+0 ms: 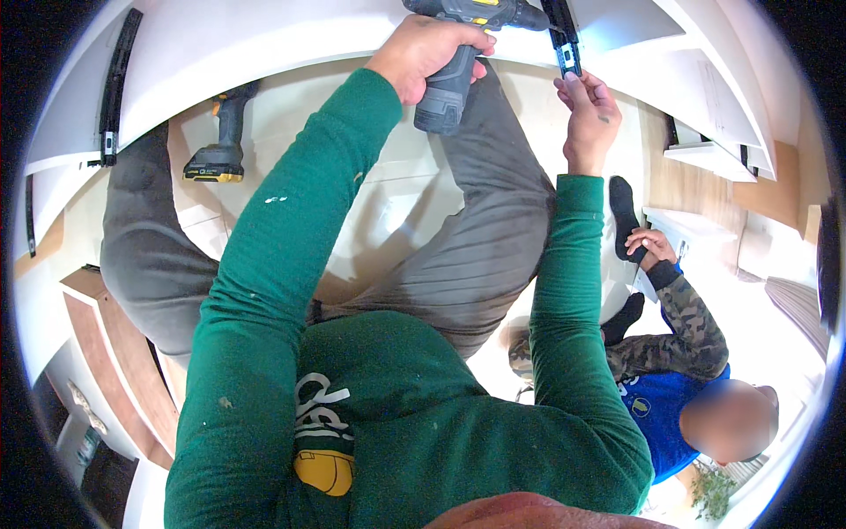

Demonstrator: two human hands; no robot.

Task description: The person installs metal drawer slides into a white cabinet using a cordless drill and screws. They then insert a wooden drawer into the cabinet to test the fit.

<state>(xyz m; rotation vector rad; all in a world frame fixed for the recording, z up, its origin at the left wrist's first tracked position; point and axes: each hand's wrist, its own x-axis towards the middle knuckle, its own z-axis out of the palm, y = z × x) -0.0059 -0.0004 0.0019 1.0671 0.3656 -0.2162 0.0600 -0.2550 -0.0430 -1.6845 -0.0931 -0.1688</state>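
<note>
On the floor to my left I see a second drill [220, 141] lying on its side, its yellow-and-black battery end nearest me. Another black rail [113, 84] is fixed to the white panel [220, 40] at far left. Lower right, a co-worker [679, 388] in a blue shirt with camouflage sleeves sits on the floor, one hand by a dark sock [624, 212], near stacked white boards [714, 159].

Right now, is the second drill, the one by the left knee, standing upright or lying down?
Standing upright: the spare cordless drill rests on its yellow-and-black battery base on the white panel, handle rising from it, with no hand on it.
</note>
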